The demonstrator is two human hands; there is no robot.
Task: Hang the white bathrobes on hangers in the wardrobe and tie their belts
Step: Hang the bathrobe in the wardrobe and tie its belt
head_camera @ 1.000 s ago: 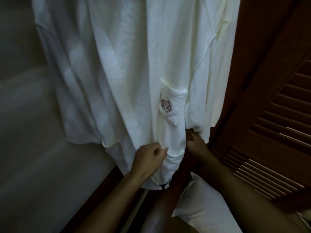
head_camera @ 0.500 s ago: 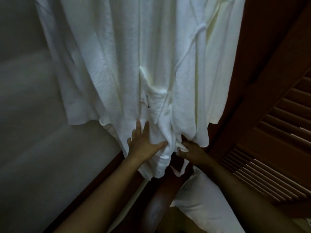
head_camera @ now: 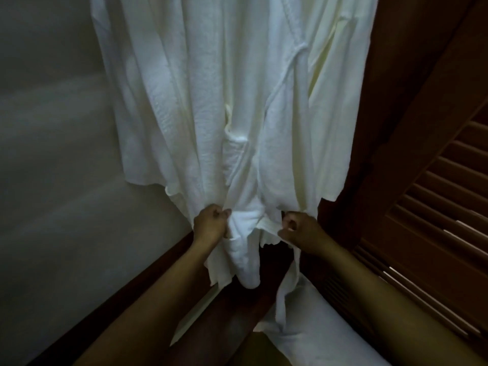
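left hand (head_camera: 211, 226) grip, right hand (head_camera: 303, 231) grip, bathrobe (head_camera: 211, 101) hanging above

Single head-worn wide-angle view, aimed forward and downward, held close to the hanging bathrobe (head_camera: 206, 114), louvred door (head_camera: 435, 207) framed at the right edge.

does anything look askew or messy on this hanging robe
Yes. The bathrobe hem hangs uneven. It is bunched into a thick fold between the left hand and the right hand, which both grip the cloth. A loose strip trails below the right hand.
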